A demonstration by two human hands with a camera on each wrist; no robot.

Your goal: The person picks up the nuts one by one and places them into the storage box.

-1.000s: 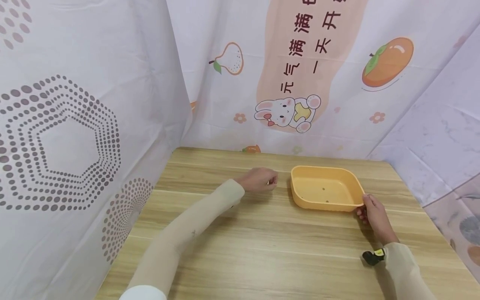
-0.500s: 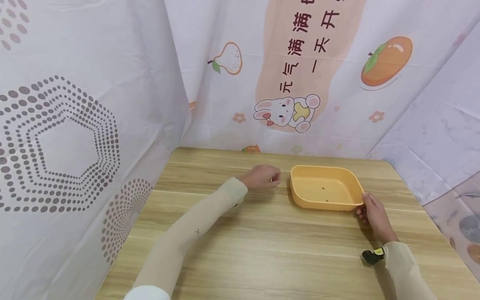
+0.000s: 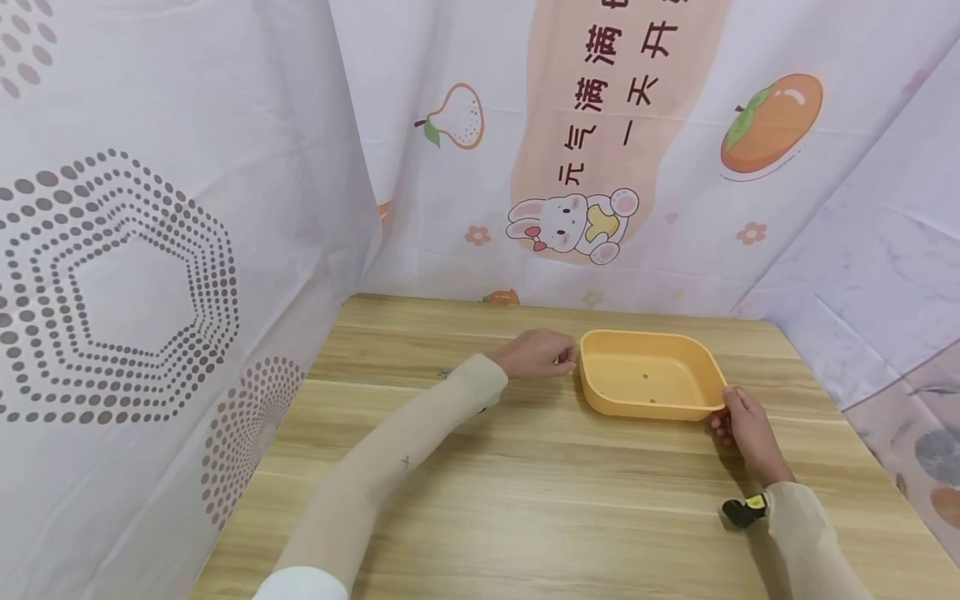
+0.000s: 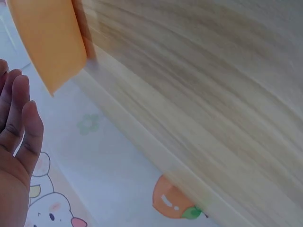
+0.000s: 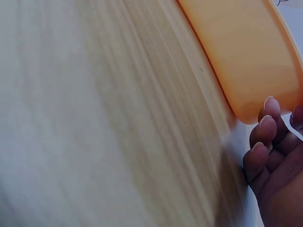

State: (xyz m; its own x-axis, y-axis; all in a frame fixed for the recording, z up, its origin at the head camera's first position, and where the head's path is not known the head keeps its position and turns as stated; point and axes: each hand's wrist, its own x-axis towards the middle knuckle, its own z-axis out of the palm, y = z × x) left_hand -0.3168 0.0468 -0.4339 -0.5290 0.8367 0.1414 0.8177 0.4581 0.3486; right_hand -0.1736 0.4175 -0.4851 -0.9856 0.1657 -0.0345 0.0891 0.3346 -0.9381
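A shallow yellow plastic tray (image 3: 693,358) with rounded corners stands on the wooden table. Two tiny dark items (image 3: 645,377) lie on its floor, too small to identify. My right hand (image 3: 752,433) holds the tray's near right corner, thumb at the rim and fingers beneath. In the right wrist view those fingers (image 5: 265,130) curl against the tray's end. My left hand (image 3: 534,354) is just left of the tray, fingers bent and thumb drawn in. In the left wrist view its fingers (image 4: 31,137) are near the tray wall (image 4: 54,47); its fingertip grip is hidden.
Some small metallic bits (image 3: 444,373) lie on the table (image 3: 540,500) beside my left sleeve, partly covered by it. Printed cloth (image 3: 450,208) hangs behind the table and along both sides. A small black device (image 3: 744,512) is attached at my right wrist.
My left hand has moved right, up to the tray's left side. Its sleeve has shifted, uncovering small metallic bits on the table. My right hand and the tray stay in place.
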